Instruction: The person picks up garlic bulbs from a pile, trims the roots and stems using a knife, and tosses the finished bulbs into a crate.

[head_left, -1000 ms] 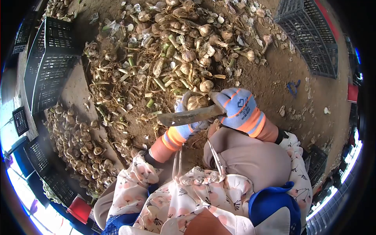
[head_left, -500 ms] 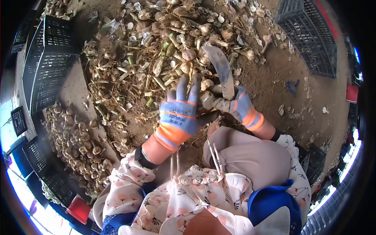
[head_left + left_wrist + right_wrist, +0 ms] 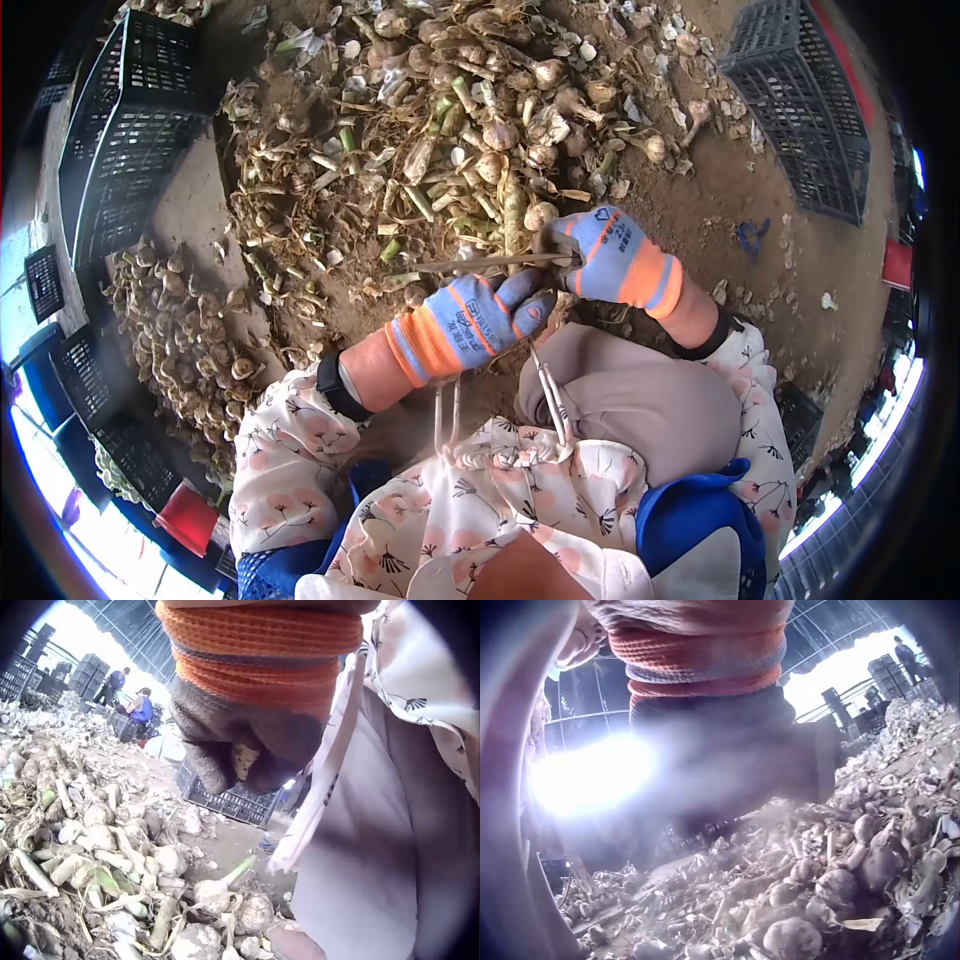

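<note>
Having a black plastic crate (image 3: 135, 150) and heaped garlic bulbs (image 3: 180, 350) at far left. Facing a broad garlic pile (image 3: 440, 150) beyond both hands. Pinching a speckled stalk (image 3: 244, 760) between curled fingers of the gloved left hand (image 3: 475, 322). Holding a knife (image 3: 480, 265) edge-on just beyond that hand, pointing left. Clamping the gloved right hand (image 3: 612, 260) around its other end. Having a second crate (image 3: 800, 115) at far right.

The right hand (image 3: 612, 258) hides the handle of the knife (image 3: 480, 264), and in the right wrist view that hand blurs into darkness. The left hand (image 3: 478, 318) covers most of a pale piece (image 3: 244, 760), possibly garlic stem. The head view's top edge cuts off the garlic pile (image 3: 500, 135); the glove lettering (image 3: 465, 325) is too small to read.
</note>
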`<action>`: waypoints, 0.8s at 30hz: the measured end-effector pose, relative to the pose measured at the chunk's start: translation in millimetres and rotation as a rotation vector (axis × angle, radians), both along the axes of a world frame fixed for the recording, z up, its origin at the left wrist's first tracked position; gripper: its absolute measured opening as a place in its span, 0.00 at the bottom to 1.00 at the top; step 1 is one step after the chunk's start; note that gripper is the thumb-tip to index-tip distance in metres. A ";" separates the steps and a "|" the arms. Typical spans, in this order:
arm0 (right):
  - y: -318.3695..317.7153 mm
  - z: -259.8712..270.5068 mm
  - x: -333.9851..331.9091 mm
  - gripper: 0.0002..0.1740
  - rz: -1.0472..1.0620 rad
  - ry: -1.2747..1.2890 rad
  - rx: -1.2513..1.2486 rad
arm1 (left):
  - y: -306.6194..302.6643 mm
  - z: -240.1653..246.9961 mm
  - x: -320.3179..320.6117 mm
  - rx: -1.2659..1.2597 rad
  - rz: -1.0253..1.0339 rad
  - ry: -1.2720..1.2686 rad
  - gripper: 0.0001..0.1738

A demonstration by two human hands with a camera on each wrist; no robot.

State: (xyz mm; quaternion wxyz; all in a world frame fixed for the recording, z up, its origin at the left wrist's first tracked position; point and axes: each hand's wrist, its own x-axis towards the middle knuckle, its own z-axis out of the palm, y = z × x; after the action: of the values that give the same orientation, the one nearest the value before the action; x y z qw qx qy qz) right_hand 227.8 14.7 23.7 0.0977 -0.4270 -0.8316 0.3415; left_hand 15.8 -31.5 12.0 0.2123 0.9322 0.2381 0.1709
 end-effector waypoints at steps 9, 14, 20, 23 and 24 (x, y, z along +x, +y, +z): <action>-42.8 -60.9 29.9 0.18 -0.300 -0.103 -0.666 | -48.2 21.6 -219.9 -0.393 0.439 0.445 0.13; -25.1 -78.1 9.7 0.05 -0.174 0.029 -0.701 | -179.6 33.0 -438.5 -0.675 1.603 1.328 0.34; -15.4 -60.2 -16.2 0.08 -0.231 0.019 -0.763 | -162.6 -14.6 -316.5 -0.783 1.274 0.994 0.42; -19.6 -64.4 -16.0 0.09 -0.204 0.022 -0.742 | -157.3 -76.6 -244.7 -1.026 1.227 0.759 0.40; -20.5 -64.0 -16.6 0.09 -0.208 0.023 -0.741 | -155.8 -86.7 -232.9 -1.067 1.221 0.661 0.38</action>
State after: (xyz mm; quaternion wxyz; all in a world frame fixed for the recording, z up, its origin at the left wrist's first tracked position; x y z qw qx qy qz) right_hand 211.2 -5.9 -40.3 -0.0198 -0.5114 -0.6029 0.6120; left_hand -217.1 -187.3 -74.6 0.4115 0.4199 0.7932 -0.1586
